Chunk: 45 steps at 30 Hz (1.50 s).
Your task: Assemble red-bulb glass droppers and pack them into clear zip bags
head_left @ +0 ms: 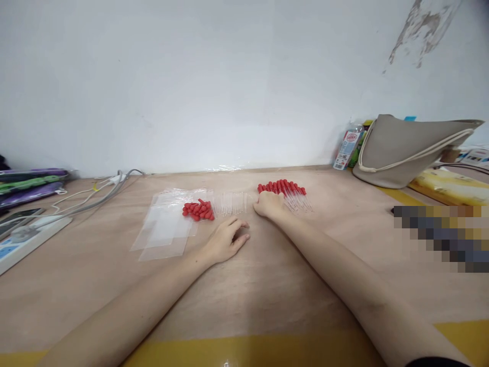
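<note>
Left hand (224,241) open, thumb parted from loosely bent fingers, on or just above worktop (263,295). Beyond it, row of clear dropper tubes (234,204); beyond and left, red dropper bulbs (197,209) at edge of flat clear plastic bags (164,232). Right hand (268,204) curled, fingers hidden, grip unclear; red-bulbed droppers (284,185) beside it. Farther right, grey tote bag (405,148), contents hidden.

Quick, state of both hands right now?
Left hand: open, loosely curled, nothing visible in it.
Right hand: curled by the red-topped droppers; grip cannot be told.
</note>
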Motion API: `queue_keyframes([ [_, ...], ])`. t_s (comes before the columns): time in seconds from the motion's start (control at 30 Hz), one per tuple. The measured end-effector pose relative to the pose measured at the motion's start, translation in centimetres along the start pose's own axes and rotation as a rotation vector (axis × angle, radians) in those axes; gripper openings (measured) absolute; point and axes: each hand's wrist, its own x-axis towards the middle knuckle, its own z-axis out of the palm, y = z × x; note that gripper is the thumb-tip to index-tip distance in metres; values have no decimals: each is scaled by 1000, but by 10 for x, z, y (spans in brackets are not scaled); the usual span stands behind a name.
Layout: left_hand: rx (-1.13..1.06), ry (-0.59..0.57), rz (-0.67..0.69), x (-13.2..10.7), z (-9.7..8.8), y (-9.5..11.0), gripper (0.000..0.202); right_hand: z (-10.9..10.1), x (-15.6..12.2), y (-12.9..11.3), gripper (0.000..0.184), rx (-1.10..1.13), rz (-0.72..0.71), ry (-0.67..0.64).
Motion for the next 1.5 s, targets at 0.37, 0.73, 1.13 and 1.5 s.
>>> queue_keyframes([
  [0.37, 199, 289, -70, 7, -30, -12, 16, 1, -33, 3, 27, -32, -135, 191],
  [0.73, 285, -387, -414, 56, -108, -128, 25, 2, -80, 74, 22, 6, -356, 466],
  [1.13, 204, -538, -431, 71, -104, -137, 16, 2, -78, 72, 18, 43, -362, 437],
  [1.5, 95, 255, -293, 52, -101, -92, 44, 8, -71, 77, 24, 336, -582, 356],
])
